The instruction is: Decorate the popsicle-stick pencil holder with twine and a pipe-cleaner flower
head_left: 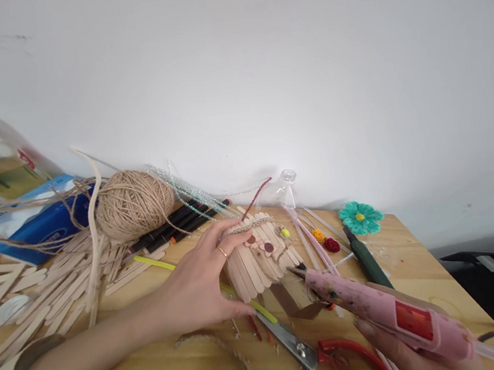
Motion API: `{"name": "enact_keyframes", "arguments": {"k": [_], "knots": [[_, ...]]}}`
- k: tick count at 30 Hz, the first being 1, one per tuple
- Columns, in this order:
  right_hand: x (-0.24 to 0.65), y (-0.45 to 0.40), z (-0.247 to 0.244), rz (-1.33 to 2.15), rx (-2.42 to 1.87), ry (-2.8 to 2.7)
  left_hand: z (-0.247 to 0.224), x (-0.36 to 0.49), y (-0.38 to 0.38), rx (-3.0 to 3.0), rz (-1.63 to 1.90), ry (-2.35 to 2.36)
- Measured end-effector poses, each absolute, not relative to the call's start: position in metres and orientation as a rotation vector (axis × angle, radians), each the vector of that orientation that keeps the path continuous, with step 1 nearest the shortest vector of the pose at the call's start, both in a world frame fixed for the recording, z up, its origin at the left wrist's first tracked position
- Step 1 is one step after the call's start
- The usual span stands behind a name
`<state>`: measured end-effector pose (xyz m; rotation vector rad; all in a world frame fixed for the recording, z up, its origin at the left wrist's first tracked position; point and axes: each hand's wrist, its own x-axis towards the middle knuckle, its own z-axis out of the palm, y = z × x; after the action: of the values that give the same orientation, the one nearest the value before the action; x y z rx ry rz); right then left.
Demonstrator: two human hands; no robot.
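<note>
My left hand (202,277) grips a small craft made of wooden sticks (245,274) by its left side, the thumb low and the fingers over the top. Twine, brown discs and a yellow-green bead decorate the craft. A pink hot glue gun (364,300) is in my right hand (398,347), with its dark nozzle pointing left at the craft's right edge. Whether the nozzle touches the sticks I cannot tell. Below the craft lie scissors with red handles (305,351), partly hidden by my left thumb and the glue gun.
A twine ball (134,204), loose wooden sticks (67,293) and a blue packet (45,219) lie at left. Behind the craft are black markers (183,221) and a clear bottle (288,190). To the right is a teal flower (361,218), near the table's edge.
</note>
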<state>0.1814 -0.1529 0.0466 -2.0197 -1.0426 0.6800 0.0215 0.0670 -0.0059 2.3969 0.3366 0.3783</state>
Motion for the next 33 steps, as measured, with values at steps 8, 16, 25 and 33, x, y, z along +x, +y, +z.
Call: {"name": "enact_keyframes", "arguments": {"k": [8, 16, 25, 33], "knots": [[0.185, -0.153, 0.047, 0.691, -1.984, -1.009, -0.006, 0.021, 0.067, 2.387, 0.407, 0.323], [0.186, -0.15, 0.048, 0.612, -1.963, -1.004, -0.008, 0.022, 0.067, 2.411, 0.416, 0.33], [0.201, -0.169, 0.046, 0.503, -1.981, -0.987, -0.007, 0.022, 0.065, 2.406, 0.442, 0.344], [0.247, -0.244, 0.033, 0.203, -1.933, -0.45, -0.018, 0.022, 0.072, 2.466, 0.515, 0.255]]}}
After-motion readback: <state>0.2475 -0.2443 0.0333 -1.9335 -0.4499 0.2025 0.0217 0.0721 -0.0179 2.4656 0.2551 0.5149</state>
